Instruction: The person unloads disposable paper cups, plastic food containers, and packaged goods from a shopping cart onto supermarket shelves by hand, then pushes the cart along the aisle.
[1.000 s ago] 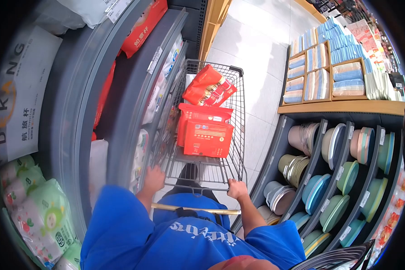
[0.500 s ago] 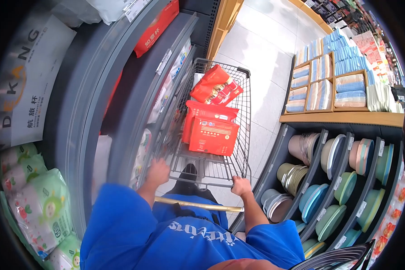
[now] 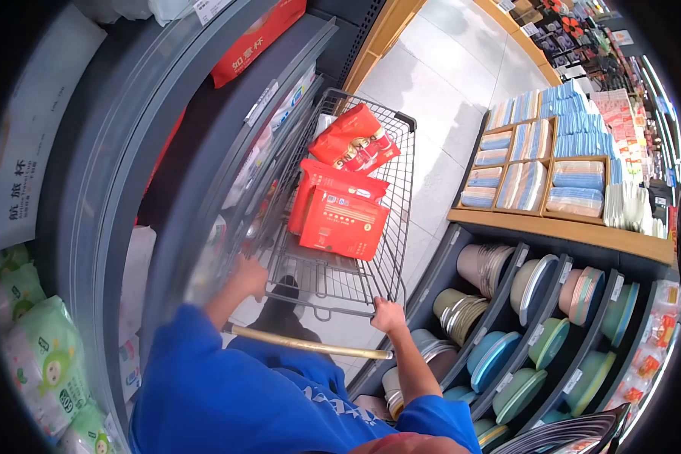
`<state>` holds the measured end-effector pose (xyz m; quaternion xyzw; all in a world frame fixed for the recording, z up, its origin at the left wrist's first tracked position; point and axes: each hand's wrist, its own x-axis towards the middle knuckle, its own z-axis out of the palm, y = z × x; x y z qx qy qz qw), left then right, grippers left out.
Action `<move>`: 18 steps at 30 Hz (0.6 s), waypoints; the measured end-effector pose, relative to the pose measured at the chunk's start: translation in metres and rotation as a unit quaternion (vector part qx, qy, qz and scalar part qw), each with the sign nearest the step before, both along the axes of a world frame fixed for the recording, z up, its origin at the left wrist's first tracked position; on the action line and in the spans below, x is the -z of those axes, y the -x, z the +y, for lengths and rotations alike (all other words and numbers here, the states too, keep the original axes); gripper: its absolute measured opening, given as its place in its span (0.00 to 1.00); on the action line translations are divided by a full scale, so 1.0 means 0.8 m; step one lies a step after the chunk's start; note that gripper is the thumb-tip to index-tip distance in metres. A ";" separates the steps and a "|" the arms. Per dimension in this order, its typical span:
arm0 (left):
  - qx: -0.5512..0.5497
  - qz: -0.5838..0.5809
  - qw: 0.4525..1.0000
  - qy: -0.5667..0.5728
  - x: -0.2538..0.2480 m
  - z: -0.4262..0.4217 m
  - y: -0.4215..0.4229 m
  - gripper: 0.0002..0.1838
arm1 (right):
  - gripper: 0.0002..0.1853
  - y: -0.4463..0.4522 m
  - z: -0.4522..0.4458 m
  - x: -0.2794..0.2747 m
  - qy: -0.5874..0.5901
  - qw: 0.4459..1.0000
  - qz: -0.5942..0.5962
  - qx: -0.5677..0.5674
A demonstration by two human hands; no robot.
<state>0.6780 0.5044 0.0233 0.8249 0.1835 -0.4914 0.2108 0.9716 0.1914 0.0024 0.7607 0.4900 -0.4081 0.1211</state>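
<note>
A black wire shopping cart [image 3: 407, 193] stands ahead of me in the aisle. My right hand [image 3: 388, 315] is closed round its near right corner. At the near left corner, beside the shelf, my left hand [image 3: 248, 277] is curled against the cart's frame; its fingers are partly hidden. Inside the basket lie a red printed bag [image 3: 356, 140] towards the far end and red packs [image 3: 344, 227] nearer me, one overlapping another. A gold-coloured bar [image 3: 310, 345] crosses in front of my waist, below both hands.
Grey shelving [image 3: 166, 144] runs close along the left, with green-and-white packages [image 3: 49, 363] at the lower left. To the right, a rack of stacked bowls [image 3: 533, 284] stands below wooden bins of folded towels [image 3: 522, 181]. Pale tiled floor [image 3: 439, 91] extends ahead.
The cart, its red packs and both hands have shifted slightly left in view. The right-hand rack has come closer, and the left shelf packages have slid towards the lower left.
</note>
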 end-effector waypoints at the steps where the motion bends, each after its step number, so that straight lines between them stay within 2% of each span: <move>1: 0.014 0.066 0.997 0.048 0.000 0.013 -0.017 0.26 | 0.20 -0.001 0.000 -0.003 0.000 1.000 -0.001 -0.004; 2: -0.013 0.073 0.995 0.063 0.032 0.023 -0.025 0.28 | 0.21 -0.002 0.000 -0.007 0.011 1.000 0.001 -0.007; 3: -0.040 0.005 0.998 0.057 0.030 0.038 -0.051 0.28 | 0.21 -0.001 -0.004 -0.003 0.001 1.000 -0.003 -0.009; 4: -0.067 -0.062 0.995 0.049 0.010 0.056 -0.090 0.28 | 0.21 -0.001 -0.010 0.001 -0.009 1.000 -0.006 -0.009; 5: -0.134 -0.177 0.974 0.054 -0.014 0.076 -0.123 0.27 | 0.21 -0.001 -0.015 0.006 -0.019 1.000 -0.008 -0.010; 6: -0.195 -0.235 0.951 0.042 0.035 0.086 -0.146 0.24 | 0.21 -0.002 -0.012 0.002 -0.018 1.000 -0.003 -0.007; 7: -0.290 -0.316 0.903 0.027 0.044 0.098 -0.173 0.23 | 0.21 0.000 -0.009 -0.002 -0.012 1.000 -0.002 -0.007; 8: -0.357 -0.401 0.843 0.027 0.103 0.109 -0.193 0.26 | 0.21 0.003 -0.008 -0.007 -0.006 1.000 0.000 -0.007; 10: -0.440 -0.421 0.793 -0.005 0.189 0.141 -0.233 0.27 | 0.20 0.005 -0.006 -0.009 -0.005 1.000 0.007 -0.005; 12: -0.495 -0.343 0.798 -0.020 0.250 0.177 -0.257 0.31 | 0.21 0.009 -0.007 -0.013 0.003 1.000 0.009 0.000; 16: -0.536 -0.239 0.806 -0.078 0.251 0.221 -0.293 0.40 | 0.19 0.015 0.002 -0.024 0.021 1.000 0.017 0.010; 18: -0.556 -0.271 0.781 -0.086 0.270 0.235 -0.310 0.44 | 0.19 0.018 0.000 -0.025 0.021 1.000 0.020 0.011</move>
